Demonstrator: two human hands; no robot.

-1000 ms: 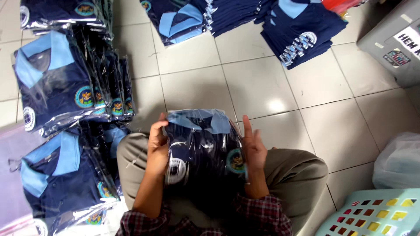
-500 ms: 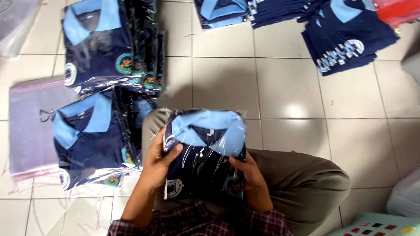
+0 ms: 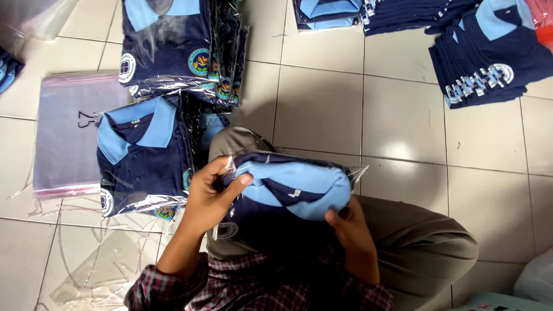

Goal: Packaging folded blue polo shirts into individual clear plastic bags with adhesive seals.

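Note:
I hold a folded navy polo shirt with a light blue collar, wrapped in a clear plastic bag, over my lap. My left hand grips its left edge, thumb across the collar. My right hand holds it from below on the right side. The shirt is tilted up so the collar end faces the camera. Just left of my left hand lies a stack of bagged shirts of the same kind on the tiled floor.
A second stack of bagged shirts lies further away on the left. A pile of empty clear plastic bags sits at far left. Unbagged folded navy shirts lie at top right, and more at top centre.
The bagged shirt has tipped up and leaned forward, collar toward the camera. My left thumb moved onto the collar; my right hand slid under the shirt's right side. The view shifted left.

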